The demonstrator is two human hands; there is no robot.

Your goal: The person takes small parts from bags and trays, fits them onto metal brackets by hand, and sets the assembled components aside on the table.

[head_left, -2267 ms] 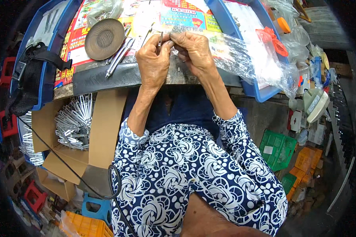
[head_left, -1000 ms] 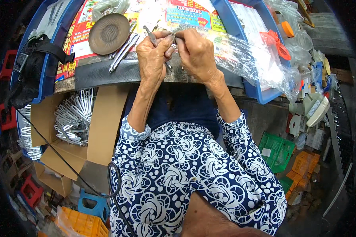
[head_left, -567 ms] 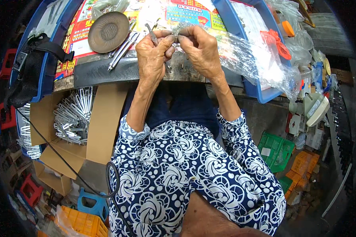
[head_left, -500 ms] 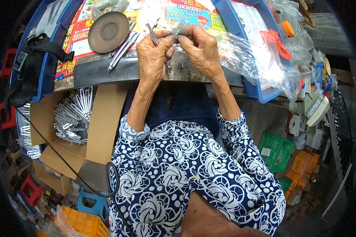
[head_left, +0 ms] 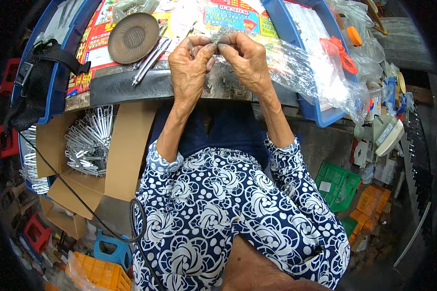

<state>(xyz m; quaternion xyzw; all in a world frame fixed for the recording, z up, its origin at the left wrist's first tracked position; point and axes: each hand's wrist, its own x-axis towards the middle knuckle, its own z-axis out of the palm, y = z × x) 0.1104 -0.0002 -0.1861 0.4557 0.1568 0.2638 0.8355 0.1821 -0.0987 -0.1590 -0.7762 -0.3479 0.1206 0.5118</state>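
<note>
Both hands pinch a small clear crinkled plastic bag above the front edge of the worktable.

The left hand (head_left: 188, 65) and right hand (head_left: 246, 60) meet fingertip to fingertip, thumbs and forefingers closed on the small clear crinkled plastic bag (head_left: 222, 36); the bag is glossy, creased, bunched at the pinch, its contents too small to tell; it sits between the two hands, over the dark metal strip (head_left: 131, 87) along the table front; a round brown ribbed dish (head_left: 133, 37) lies to the left, with thin grey metal rods (head_left: 150, 58) just beside it; a large clear plastic sheet (head_left: 315, 77) spreads to the right across the blue tray's rim (head_left: 320, 114); an open cardboard box (head_left: 126, 150) of silvery metal clips (head_left: 90, 140) stands below the table on the left.
</note>
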